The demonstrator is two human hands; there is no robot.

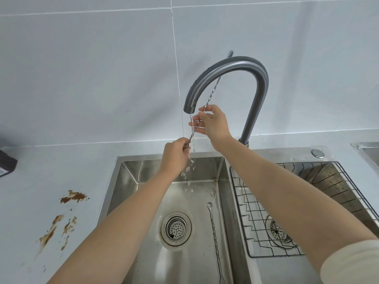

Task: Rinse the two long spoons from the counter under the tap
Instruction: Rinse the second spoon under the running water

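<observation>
The left hand (176, 154) is closed in a fist round the lower end of a long twisted spoon (207, 101); the right hand (213, 124) pinches the same spoon's stem higher up between thumb and fingertip, the other fingers spread loose; the spoon slants up from the left hand, through the right, and behind the arch of the tap (235, 66), its top end showing just above the arch. A thin stream of water (193, 148) falls from the spout just left of the right hand and breaks over the left hand's knuckles; below the hands lies the open left basin (127, 171), its far wall close behind the left hand, its divider edge under the right forearm. The second spoon (215, 238) lies flat on the basin floor, beneath and nearer than the right hand, beside the drain (176, 228) and close along the divider wall. Right of the right arm a wire rack (242, 212) sits in the other basin; left of the left arm the counter (51, 171) runs wide, marked with brown stains (72, 197), with a dark box (7, 162) at its far left edge.
</observation>
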